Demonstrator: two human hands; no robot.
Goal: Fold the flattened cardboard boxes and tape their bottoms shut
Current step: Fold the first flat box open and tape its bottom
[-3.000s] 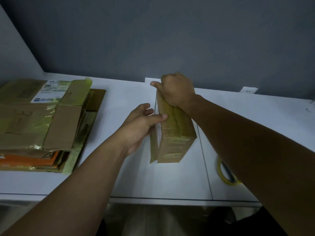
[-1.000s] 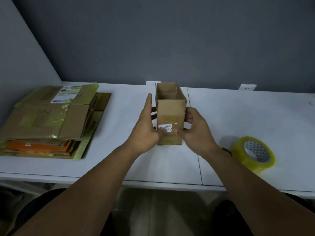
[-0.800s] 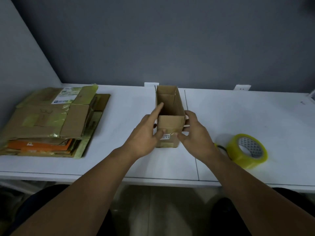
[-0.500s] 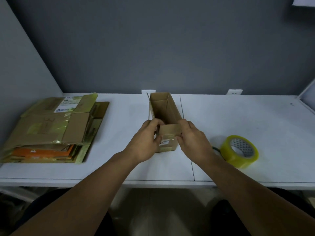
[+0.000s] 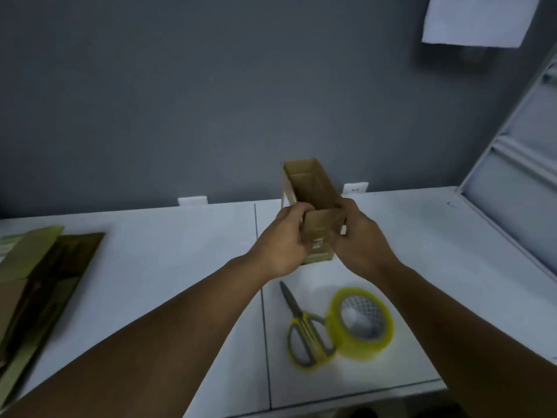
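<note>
Holding the small brown cardboard box [image 5: 313, 203] from both sides, we have our left hand [image 5: 284, 239] and right hand [image 5: 358, 239] each closed in a grip on its near end. The box is upright with its open top facing us, above the white counter [image 5: 180, 251]. Nearer to us lie yellow-handled scissors [image 5: 304, 330], touching a roll of yellow-tinted tape [image 5: 361, 324]. A stack of flattened brown cardboard boxes [image 5: 36, 285] sits at the counter's left edge.

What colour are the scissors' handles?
Yellow with grey, seen in the head view: the scissors lie on the table beside the tape roll.
</note>
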